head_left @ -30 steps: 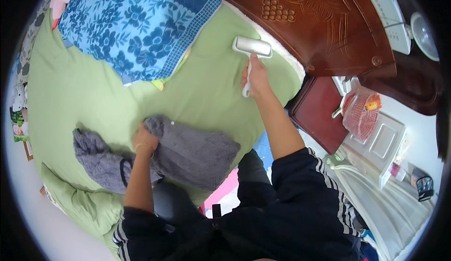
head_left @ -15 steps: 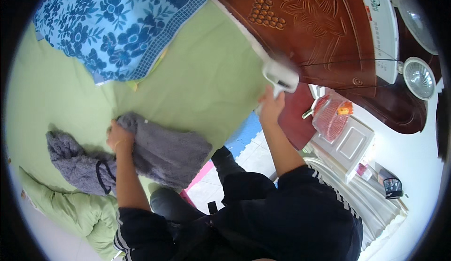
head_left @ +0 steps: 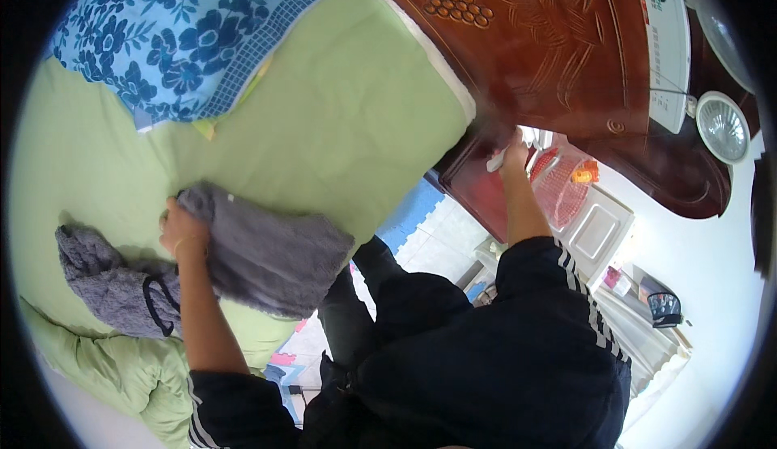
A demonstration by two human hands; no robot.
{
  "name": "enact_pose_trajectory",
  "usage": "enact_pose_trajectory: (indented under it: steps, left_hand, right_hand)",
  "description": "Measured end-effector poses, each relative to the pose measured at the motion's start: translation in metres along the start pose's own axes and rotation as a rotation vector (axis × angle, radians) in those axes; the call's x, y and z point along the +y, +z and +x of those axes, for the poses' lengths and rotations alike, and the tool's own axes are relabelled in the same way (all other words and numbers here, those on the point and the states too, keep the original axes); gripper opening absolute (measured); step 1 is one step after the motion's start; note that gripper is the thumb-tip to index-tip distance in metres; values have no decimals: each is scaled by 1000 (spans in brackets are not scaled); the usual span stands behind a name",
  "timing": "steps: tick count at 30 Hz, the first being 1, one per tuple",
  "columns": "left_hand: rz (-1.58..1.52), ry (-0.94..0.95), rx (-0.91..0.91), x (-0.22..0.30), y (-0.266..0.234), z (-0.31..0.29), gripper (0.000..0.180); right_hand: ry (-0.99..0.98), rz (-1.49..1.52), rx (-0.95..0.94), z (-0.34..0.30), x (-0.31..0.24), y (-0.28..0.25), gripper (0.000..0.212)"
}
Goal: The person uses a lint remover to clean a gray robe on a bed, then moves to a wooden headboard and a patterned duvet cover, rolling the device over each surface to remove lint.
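A grey fluffy garment (head_left: 267,247) with a black cord lies on the green bed sheet (head_left: 324,109). My left hand (head_left: 183,232) is at its upper left part, fingers curled onto the cloth. To the right, over the dark red bedside surface (head_left: 469,182), my right hand (head_left: 515,156) is closed around the white handle of what looks like a lint roller (head_left: 495,162). The roller's head is partly hidden behind the hand. Close beside it stands a pink mesh basket (head_left: 560,194) with an orange item (head_left: 584,172) in it.
A blue flowered cloth (head_left: 186,36) covers the bed's far left. The carved brown headboard (head_left: 558,44) rises at the far right. A white drawer box (head_left: 599,226) stands beyond the basket. Bunched green bedding (head_left: 137,368) lies at lower left.
My right hand has carried the lint roller from the bed's edge rightward, to beside the pink basket. My left hand stays on the grey garment. The whole view has shifted slightly.
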State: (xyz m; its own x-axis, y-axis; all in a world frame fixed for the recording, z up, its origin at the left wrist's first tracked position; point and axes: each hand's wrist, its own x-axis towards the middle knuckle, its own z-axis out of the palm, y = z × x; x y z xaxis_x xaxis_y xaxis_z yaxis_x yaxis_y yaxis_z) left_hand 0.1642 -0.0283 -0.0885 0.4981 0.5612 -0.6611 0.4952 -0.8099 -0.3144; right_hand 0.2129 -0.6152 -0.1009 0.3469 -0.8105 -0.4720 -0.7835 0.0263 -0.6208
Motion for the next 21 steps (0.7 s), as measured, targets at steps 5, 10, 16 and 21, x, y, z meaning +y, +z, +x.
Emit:
enact_pose_trajectory:
  steps: [5,10,16,21]
  left_hand:
    - [23,12,18,-4,8,6,56]
    - [13,6,5,-6,10,3,61]
    - [15,-24,-20,1,1,-4,57]
    - [-70,31,-8,1,2,-3,55]
  right_hand:
    - [15,-63,-53,1,22,-23,45]
    - [-22,-218,-171,-96,86,-45,41]
    - [-45,-215,-257,-115,90,-63,39]
    - [-134,-321,-235,-29,20,-55,46]
